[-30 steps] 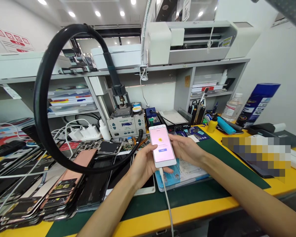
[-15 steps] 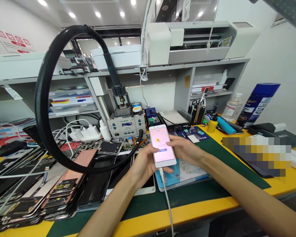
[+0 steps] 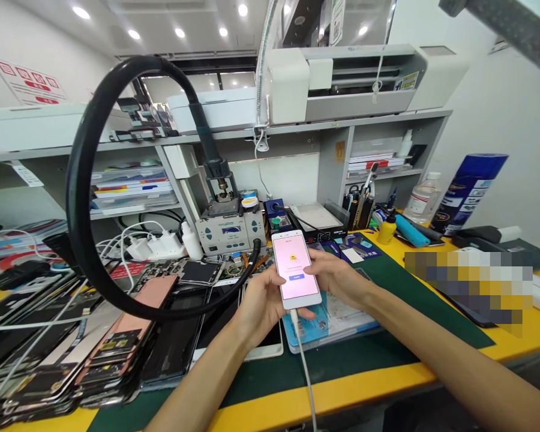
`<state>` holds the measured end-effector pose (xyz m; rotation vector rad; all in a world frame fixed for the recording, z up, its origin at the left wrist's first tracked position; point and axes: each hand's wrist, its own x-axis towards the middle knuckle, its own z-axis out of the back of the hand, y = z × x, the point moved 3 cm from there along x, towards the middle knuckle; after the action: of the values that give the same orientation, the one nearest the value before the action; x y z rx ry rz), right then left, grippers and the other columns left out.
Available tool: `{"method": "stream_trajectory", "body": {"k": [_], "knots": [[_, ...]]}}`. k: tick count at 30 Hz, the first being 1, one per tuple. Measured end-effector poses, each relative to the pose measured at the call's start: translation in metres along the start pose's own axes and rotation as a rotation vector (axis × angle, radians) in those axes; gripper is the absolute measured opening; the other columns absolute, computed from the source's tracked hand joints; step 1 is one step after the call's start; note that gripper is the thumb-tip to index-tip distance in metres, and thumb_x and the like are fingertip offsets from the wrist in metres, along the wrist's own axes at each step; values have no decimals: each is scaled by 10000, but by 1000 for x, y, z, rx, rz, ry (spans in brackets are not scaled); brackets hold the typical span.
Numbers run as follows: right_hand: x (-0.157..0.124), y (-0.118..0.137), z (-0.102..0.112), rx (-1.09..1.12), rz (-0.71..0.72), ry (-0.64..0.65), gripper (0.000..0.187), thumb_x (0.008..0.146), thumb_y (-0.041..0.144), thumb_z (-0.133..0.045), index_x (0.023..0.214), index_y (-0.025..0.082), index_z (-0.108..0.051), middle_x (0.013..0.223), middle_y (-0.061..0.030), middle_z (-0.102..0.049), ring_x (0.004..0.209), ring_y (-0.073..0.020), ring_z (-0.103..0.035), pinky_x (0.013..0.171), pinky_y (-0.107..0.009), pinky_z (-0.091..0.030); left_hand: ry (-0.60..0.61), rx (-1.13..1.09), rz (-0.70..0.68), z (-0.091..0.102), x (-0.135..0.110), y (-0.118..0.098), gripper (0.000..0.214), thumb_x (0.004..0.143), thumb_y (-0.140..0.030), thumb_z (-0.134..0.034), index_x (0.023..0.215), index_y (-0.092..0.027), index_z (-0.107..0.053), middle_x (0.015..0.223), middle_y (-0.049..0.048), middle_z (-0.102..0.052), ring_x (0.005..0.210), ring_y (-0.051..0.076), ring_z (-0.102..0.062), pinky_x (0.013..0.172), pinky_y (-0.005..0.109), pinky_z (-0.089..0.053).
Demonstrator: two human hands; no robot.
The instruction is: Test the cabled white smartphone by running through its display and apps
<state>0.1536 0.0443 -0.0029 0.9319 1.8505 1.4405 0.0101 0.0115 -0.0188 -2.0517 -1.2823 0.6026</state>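
Note:
A white smartphone with a lit pink screen is held upright above the green mat. My left hand grips its left edge and underside. My right hand wraps its right edge, thumb resting on the screen near a blue button. A white cable is plugged into the phone's bottom and runs down over the yellow table edge. Beneath the hands lies a blue-edged tray or packet.
Piles of phone screens and back covers fill the left. A black hose loop rises from a grey rework station. White chargers, a tool holder, a yellow bottle, a water bottle and a blue can stand behind.
The view shifted slightly; the phone and both hands stay in nearly the same place. My right thumb has come in over the screen's lower part.

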Motion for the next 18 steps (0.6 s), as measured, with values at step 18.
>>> {"method": "stream_trajectory", "body": {"k": [18], "knots": [[0,2,3,84,5,55,429,874,321,-505,1265,174,-599,1120,-114,-713,1001,-298,-644,799,-407,-484,58,-4,-9,-3,-2,0,630,762,-132,-437,1392,-138,-432,1089,129,-681,900,273,-671,736,459,-583]]}}
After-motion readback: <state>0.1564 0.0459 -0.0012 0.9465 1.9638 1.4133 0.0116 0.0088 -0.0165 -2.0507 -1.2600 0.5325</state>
